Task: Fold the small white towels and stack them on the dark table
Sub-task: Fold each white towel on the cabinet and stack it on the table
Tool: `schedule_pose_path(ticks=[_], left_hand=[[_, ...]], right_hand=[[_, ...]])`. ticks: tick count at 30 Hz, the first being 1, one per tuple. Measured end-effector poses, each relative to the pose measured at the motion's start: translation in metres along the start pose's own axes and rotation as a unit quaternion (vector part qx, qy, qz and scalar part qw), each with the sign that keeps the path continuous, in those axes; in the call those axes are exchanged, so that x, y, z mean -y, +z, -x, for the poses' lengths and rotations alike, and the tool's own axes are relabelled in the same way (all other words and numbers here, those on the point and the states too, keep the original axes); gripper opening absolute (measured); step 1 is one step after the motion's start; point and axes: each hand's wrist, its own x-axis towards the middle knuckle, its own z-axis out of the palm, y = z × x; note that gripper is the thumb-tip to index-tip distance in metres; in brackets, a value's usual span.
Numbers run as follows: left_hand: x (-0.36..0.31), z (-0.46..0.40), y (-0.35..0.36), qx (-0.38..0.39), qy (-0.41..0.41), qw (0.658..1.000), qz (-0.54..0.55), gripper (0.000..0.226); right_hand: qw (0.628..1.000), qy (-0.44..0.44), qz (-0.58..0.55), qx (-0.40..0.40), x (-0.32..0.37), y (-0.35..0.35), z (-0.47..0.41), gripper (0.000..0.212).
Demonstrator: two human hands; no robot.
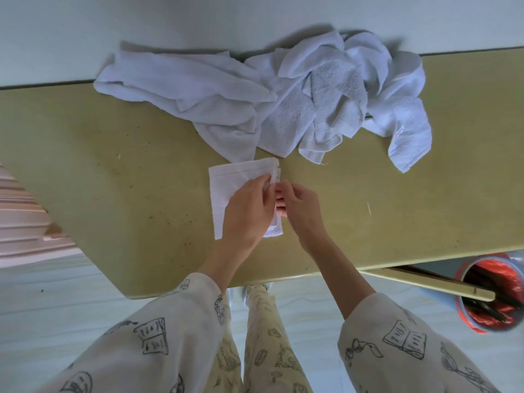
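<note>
Folded towel (226, 188) flat on table (113, 154), under left hand (248, 214). Left hand lies on towel, fingertips pinching its right edge. Right hand (297, 208) just right of that edge, fingers curled at it; actual grip on cloth not clear. Beyond both hands: heap (283, 103) of unfolded white towels. Far right, below table edge: red-lined bin (490, 296).

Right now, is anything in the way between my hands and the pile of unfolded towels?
Nothing visible blocks them. Both the left hand and the right hand are on the folded towel, and the pile of unfolded towels lies just beyond it on the table, its near edge almost touching the folded one.
</note>
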Motion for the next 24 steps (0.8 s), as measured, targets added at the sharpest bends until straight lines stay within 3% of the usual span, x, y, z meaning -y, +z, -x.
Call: schedule_pose_path(ticks=[3, 8, 13, 21, 24], left_hand=[[0.008, 0.004, -0.003, 0.007, 0.012, 1.000, -0.020, 0.026], [0.027, 0.024, -0.016, -0.035, 0.072, 0.993, -0.086, 0.019], [0.053, 0.038, -0.022, -0.050, 0.118, 0.983, -0.128, 0.017], [0.076, 0.051, -0.028, -0.029, 0.139, 0.976, -0.164, 0.043], [0.088, 0.056, -0.030, -0.024, 0.155, 0.975, -0.159, 0.042]], right_hand=[[0.999, -0.014, 0.029, -0.010, 0.003, -0.001, 0.000, 0.038], [0.998, -0.014, 0.061, -0.003, 0.007, -0.004, -0.003, 0.017], [0.997, 0.017, 0.072, 0.003, 0.007, -0.006, -0.003, 0.022], [0.995, 0.063, 0.078, 0.002, -0.003, -0.005, -0.003, 0.020], [0.995, 0.054, 0.089, 0.000, -0.006, -0.005, -0.003, 0.019]])
